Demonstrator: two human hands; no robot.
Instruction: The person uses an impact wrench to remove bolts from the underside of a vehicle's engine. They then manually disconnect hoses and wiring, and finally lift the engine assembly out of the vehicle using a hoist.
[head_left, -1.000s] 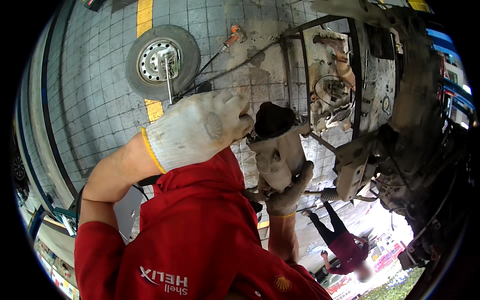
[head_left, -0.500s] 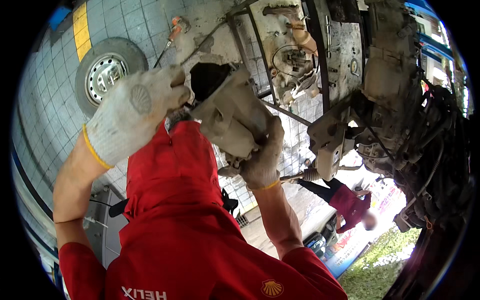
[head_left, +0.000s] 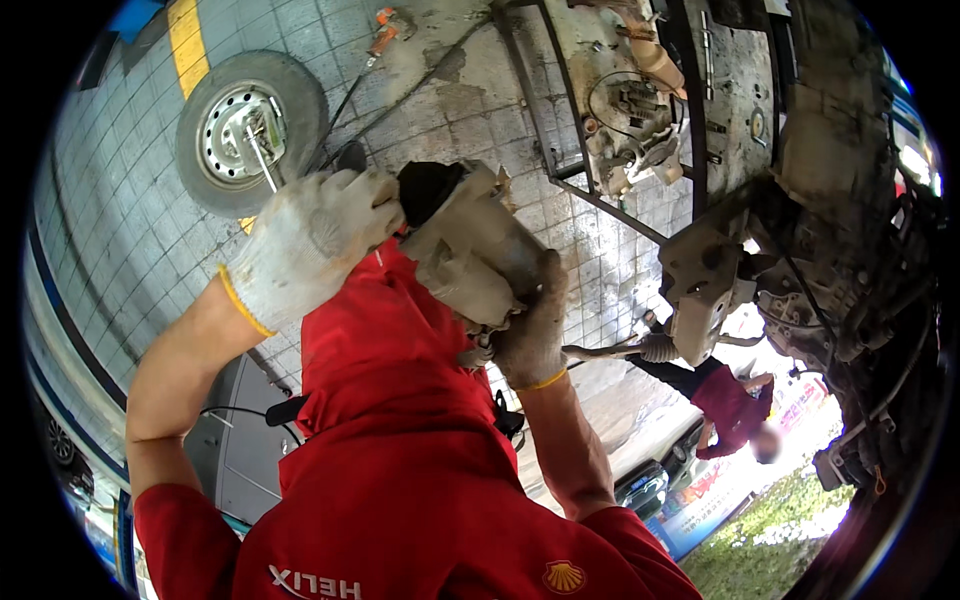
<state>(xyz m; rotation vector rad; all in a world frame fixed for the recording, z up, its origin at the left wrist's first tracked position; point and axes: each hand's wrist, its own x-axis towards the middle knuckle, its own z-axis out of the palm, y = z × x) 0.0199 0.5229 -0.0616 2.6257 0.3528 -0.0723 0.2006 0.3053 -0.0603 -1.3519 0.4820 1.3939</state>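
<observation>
Grey metal casting [head_left: 485,240] is hanging free between two gloved hands

The right hand [head_left: 530,325] is curling around the near end of the casting and gripping it. The left hand [head_left: 320,235] is bending its fingers beside the black mouth [head_left: 428,188] at the far end of the casting; whether it is grasping anything there, I cannot tell.

As for progress, the casting is looking fully detached, with no part of it visibly joining the machinery [head_left: 840,290] to its right. Beyond the casting, to its left, a wheel [head_left: 222,140] is lying flat on the floor with a metal tool [head_left: 262,160] across it. Beyond the casting, to its right, greasy parts [head_left: 640,140] are lying on the bench [head_left: 735,80]. What is remaining to be done, nothing here is showing.

The left glove is covering the casting's left edge, and the right one is masking its near end. The black mouth is perhaps a deep opening, perhaps a rubber piece; its inside is staying unreadable. Right of the casting, the machinery is sinking into shadow, and the fisheye rim is cutting it off.
</observation>
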